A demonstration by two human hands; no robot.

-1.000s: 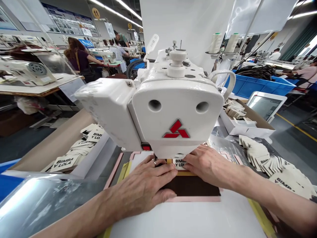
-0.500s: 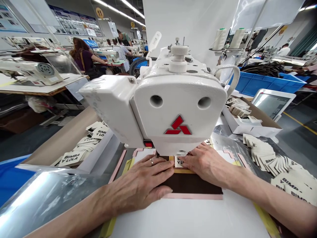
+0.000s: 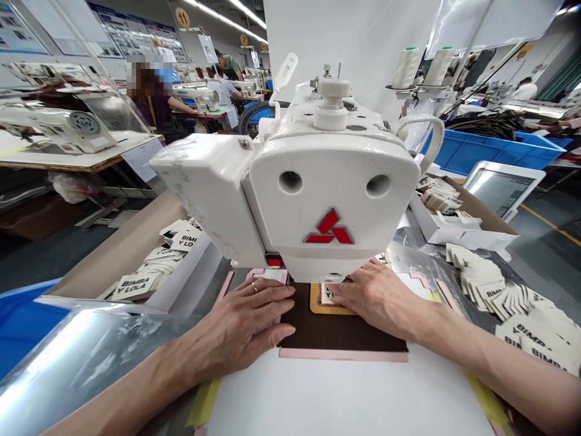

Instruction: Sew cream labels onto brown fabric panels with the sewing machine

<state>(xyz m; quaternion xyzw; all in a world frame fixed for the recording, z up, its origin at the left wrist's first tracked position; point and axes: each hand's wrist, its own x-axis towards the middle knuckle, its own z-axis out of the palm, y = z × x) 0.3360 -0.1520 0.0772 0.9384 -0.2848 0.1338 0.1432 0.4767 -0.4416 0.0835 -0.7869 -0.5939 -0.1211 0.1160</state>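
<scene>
A white sewing machine head (image 3: pixel 318 181) with a red emblem fills the middle. Under it lies a dark brown piece (image 3: pixel 336 333) set in a pink-edged white template (image 3: pixel 345 387). A cream label (image 3: pixel 327 293) sits inside a tan frame on that piece. My left hand (image 3: pixel 240 321) lies flat, fingers stretched, on the left edge of the brown piece and the template. My right hand (image 3: pixel 376 297) rests flat on the piece, its fingertips pressing the label just under the machine.
Several printed cream labels (image 3: pixel 149 272) lie in a tray at left, more labels (image 3: pixel 508 303) fan out at right. A tablet (image 3: pixel 499 188), blue bins (image 3: pixel 490 151) and thread cones (image 3: pixel 422 66) stand behind. A seated person (image 3: pixel 154 103) works at a far table.
My left hand has slid left off the label area, uncovering the tan frame and more of the brown piece. My right hand stays on the label.
</scene>
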